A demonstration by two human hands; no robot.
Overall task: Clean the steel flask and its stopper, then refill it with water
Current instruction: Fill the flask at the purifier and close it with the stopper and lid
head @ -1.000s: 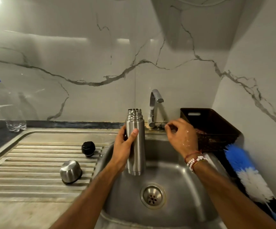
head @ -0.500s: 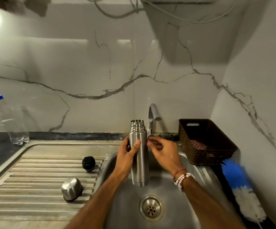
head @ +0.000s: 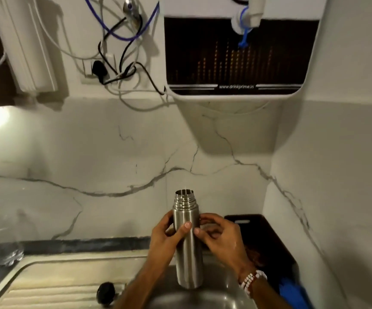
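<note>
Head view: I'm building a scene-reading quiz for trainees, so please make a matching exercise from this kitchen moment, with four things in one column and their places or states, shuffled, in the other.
Things
1. steel flask
2. black stopper
3. plastic bottle
4. water purifier

Places or states
a. mounted high on the wall
b. lying on the drainboard
c. gripped upright by the left hand, mouth open
d. standing at the far left, blue cap on

Pairs: 1-c, 2-b, 3-d, 4-a
</note>
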